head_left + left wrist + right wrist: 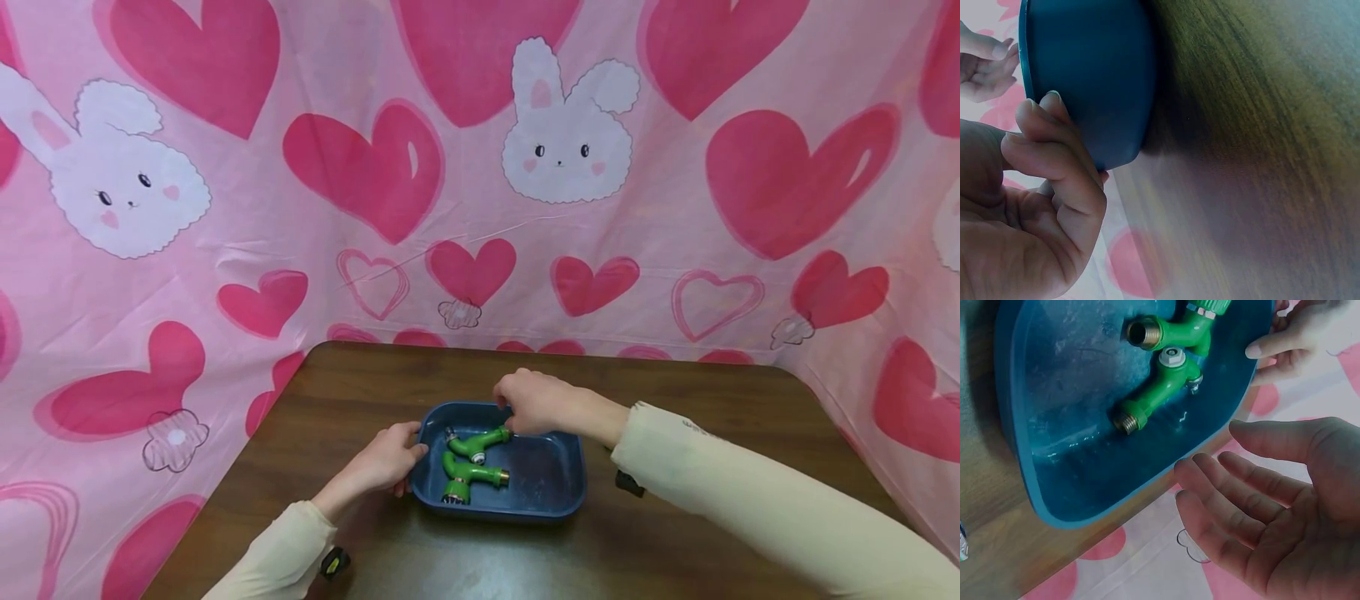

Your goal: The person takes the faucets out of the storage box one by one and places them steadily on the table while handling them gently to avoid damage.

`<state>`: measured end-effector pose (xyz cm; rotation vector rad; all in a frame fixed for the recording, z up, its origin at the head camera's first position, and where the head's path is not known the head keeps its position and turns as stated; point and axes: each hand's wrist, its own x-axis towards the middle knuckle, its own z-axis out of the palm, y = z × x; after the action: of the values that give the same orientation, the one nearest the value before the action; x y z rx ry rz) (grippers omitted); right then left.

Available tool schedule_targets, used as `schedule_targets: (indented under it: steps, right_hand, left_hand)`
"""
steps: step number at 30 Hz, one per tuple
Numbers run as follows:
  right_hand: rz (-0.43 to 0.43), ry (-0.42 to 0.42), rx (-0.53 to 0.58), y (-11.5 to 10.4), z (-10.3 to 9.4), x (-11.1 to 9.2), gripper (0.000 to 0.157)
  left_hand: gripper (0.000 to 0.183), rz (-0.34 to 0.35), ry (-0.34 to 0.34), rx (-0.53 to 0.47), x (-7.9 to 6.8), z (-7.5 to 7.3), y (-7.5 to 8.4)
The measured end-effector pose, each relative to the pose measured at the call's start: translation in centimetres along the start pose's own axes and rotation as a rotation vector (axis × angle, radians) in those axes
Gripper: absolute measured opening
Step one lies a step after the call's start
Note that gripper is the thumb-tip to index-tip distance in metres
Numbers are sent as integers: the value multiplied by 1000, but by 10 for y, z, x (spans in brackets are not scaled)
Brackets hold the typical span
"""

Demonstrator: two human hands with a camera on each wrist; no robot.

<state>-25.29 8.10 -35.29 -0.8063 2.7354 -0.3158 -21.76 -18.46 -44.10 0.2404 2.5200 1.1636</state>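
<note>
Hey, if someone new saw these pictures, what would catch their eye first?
Probably the pink cloth behind the table, printed with big hearts and white rabbit faces. Next, the two bright green taps in the left part of the blue tray on the table. The left hand grips the tray's left end, while the right hand is at its far rim.

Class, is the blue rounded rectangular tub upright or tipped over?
Upright. The blue rounded rectangular tub opens upward, and two green metal-ended taps lie on its floor.
</note>
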Motion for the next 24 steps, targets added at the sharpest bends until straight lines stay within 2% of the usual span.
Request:
schedule_targets:
  steps: [24]
  right_hand:
    - [-67,-67,-39,-18,17,16,19]
  left_hand:
    - [55,-6,-8,-5,1,-1,0]
